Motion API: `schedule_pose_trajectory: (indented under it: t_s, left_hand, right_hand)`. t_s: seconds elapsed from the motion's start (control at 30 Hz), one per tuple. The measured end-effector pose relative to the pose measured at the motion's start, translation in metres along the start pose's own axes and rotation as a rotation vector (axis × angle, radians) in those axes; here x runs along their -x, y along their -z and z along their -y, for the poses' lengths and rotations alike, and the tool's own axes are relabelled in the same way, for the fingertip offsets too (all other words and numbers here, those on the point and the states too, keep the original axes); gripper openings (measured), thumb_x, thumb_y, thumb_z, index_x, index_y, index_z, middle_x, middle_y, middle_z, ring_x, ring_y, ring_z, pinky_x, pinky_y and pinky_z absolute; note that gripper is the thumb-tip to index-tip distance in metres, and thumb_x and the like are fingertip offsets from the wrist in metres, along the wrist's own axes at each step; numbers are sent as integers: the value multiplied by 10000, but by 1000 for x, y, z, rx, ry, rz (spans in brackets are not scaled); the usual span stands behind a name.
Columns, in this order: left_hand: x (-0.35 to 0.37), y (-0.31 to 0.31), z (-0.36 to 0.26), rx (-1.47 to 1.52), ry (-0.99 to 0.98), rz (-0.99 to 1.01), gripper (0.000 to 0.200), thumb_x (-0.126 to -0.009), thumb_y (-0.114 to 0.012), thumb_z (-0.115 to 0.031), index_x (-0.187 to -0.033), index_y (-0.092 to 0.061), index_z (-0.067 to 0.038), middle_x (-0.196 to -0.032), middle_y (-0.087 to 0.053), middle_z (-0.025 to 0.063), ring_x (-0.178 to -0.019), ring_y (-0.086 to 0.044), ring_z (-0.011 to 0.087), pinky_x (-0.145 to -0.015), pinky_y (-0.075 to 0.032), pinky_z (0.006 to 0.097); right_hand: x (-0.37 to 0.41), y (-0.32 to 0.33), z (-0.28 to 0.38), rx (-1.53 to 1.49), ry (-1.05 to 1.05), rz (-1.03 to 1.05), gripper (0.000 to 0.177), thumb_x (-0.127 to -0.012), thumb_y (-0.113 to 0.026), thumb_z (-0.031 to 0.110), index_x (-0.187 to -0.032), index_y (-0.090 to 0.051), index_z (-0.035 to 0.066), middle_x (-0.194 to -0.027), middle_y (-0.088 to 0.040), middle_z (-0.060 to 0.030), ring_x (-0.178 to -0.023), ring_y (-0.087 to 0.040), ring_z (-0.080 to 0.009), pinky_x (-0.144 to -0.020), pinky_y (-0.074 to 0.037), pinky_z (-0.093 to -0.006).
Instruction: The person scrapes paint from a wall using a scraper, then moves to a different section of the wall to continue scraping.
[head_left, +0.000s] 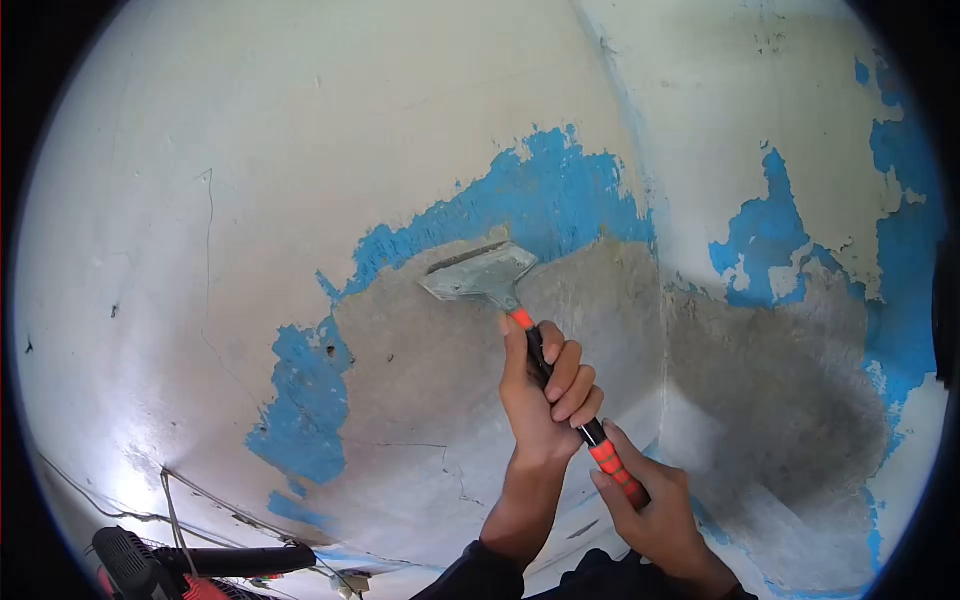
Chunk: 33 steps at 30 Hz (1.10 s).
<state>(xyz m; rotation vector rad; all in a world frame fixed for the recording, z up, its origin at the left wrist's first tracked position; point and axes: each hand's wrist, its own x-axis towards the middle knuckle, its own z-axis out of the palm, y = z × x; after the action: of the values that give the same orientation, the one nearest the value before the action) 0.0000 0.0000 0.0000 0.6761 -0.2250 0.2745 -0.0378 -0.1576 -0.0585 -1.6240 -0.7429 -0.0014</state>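
Black sleeves end above the bare left hand and right hand.

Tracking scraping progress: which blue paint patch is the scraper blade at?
The big top-centre patch, directly above the scraper blade. The lower-left patch and the right-hand patches lie well away from it.

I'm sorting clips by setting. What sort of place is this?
Likely a room being renovated, at an inside corner. The left hand and right hand press a scraper to the wall, where white and blue paint is peeled down to bare grey plaster.
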Motion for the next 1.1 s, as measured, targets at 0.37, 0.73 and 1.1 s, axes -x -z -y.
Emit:
schedule_pose_trajectory:
  t_s: [0.37, 0.73, 1.1]
  left_hand:
    - [-4, -1, 5, -38, -28, -24, 511, -1007, -296, -573, -764, -409, -137, -498, -287, -57, -328, -233, 47, -285, -222, 225]
    - [-5, 3, 9, -47, -45, -34, 526, -999, -299, -589, -763, -421, -134, -489, -280, -57, -327, -226, 52, -286, -223, 222]
    - [-6, 6, 9, -20, -47, -5, 527, -1001, -292, -587, -765, -422, -134, -488, -297, -55, -324, -250, 49, -287, -235, 225]
  right_hand:
    - [-4, 0, -12, -3, 64, -70, 477, -876, -670, 97, -1324, -537, 3, -701, -599, -164, -572, -549, -148, -587, -474, -293]
    - [-7, 2, -17, -28, 18, -58, 470, -876, -673, 102, -1318, -545, 3, -704, -597, -161, -586, -527, -146, -596, -468, -288]
    - [-9, 3, -19, -11, 18, -32, 497, -864, -695, 114, -1327, -543, 19, -724, -625, -164, -593, -583, -168, -587, -475, -299]
